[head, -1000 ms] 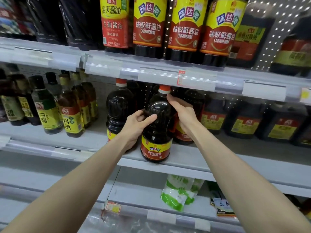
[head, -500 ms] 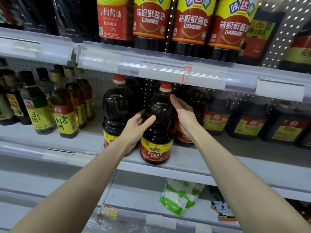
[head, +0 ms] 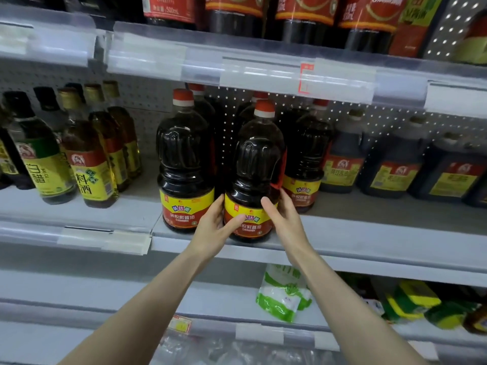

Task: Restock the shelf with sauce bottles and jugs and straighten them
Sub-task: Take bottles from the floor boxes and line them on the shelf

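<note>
My left hand (head: 214,225) and right hand (head: 287,219) grip the lower part of a dark soy sauce jug (head: 254,164), thumbs on its yellow-and-red label. The jug stands upright at the front edge of the shelf (head: 355,248). Just left of it stands a matching jug (head: 184,159); further left, slim bottles (head: 87,167). Below it lies a green-and-white bag (head: 283,296).

On shelf (head: 369,233), jug (head: 254,167) between left hand (head: 216,225) and right hand (head: 286,219), second jug (head: 184,164) leftward.

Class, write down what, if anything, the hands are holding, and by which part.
The left hand and right hand grip the front soy sauce jug by its labelled lower body, one each side.
</note>
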The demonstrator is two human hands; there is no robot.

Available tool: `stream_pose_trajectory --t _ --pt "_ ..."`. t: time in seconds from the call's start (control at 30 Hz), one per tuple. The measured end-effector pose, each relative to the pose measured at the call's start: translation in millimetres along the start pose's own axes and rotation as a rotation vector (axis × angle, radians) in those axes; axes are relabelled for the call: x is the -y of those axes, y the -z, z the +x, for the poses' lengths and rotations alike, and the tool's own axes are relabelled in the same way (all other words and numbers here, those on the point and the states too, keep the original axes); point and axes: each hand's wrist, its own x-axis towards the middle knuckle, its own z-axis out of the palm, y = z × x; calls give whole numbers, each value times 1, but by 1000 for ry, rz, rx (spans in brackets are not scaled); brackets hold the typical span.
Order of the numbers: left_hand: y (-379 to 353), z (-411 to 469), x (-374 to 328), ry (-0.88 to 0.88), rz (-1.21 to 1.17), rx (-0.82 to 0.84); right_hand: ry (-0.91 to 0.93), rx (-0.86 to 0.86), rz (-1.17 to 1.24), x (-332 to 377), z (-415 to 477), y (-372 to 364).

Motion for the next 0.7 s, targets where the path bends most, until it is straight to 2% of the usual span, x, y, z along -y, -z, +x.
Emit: stream_pose_trajectory --t 0.27,0.7 --pt "8 9 23 -10 -2 27 -11 -27 -41 -41 -11 -4" --pt "7 9 38 -73 -37 59 24 -27 -35 -54 -9 -3"
